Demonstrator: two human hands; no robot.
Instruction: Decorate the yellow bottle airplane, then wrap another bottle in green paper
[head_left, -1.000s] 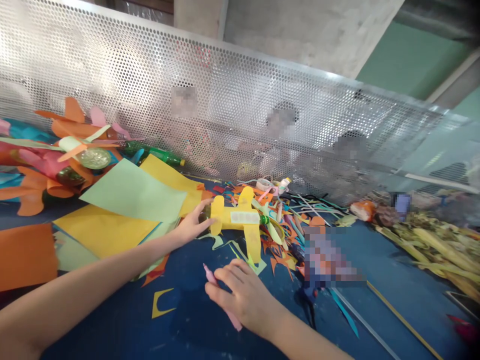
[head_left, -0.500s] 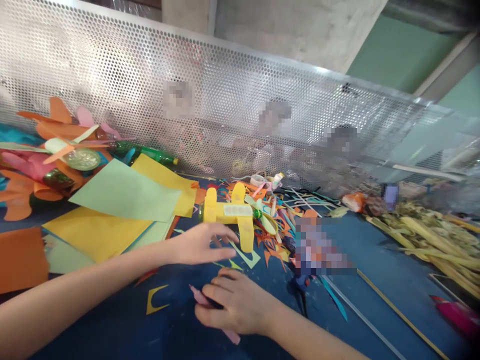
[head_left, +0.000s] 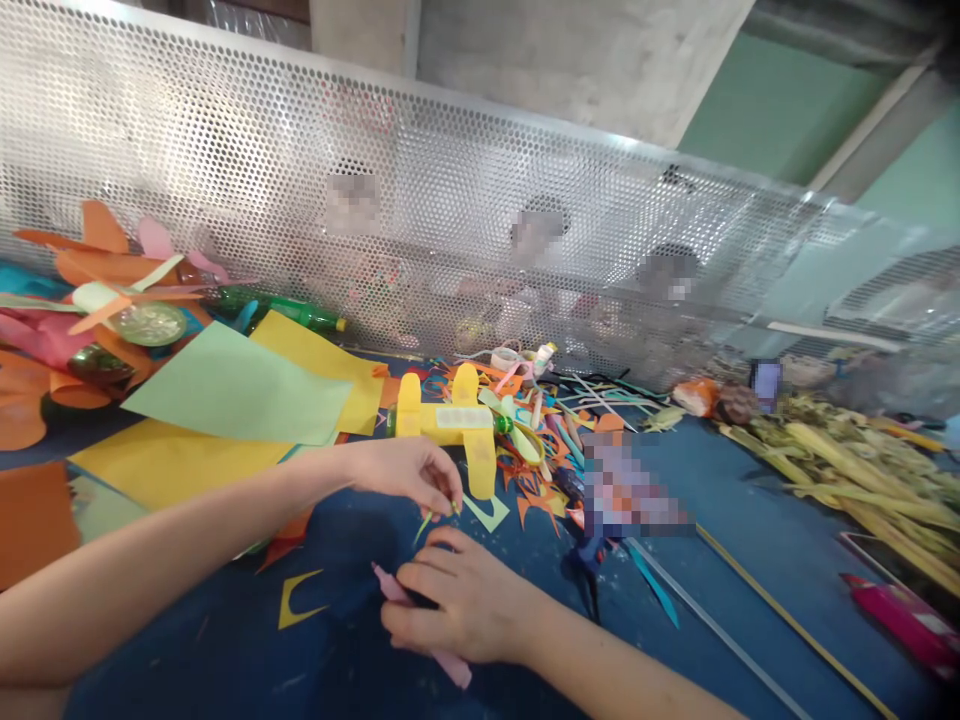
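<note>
My left hand [head_left: 409,473] pinches a thin light-green paper sliver [head_left: 424,525] just above the blue table [head_left: 225,650]. My right hand [head_left: 457,598] lies below it, fingers curled round a pink tool [head_left: 442,662] that sticks out on both sides of the fist. A yellow paper-covered bottle plane [head_left: 450,425] with a green cap stands just beyond my left hand, untouched.
Green, yellow and orange paper sheets [head_left: 240,385] lie at the left, with coloured paper craft pieces [head_left: 112,310] behind. Paper scraps [head_left: 547,450] litter the middle. Dried husks [head_left: 847,460] fill the right. A perforated metal screen [head_left: 450,220] bounds the far edge; people sit behind it.
My left hand let go of the yellow plane, drew back toward my right hand and pinched up a green sliver. The right hand stayed closed on the pink tool.
</note>
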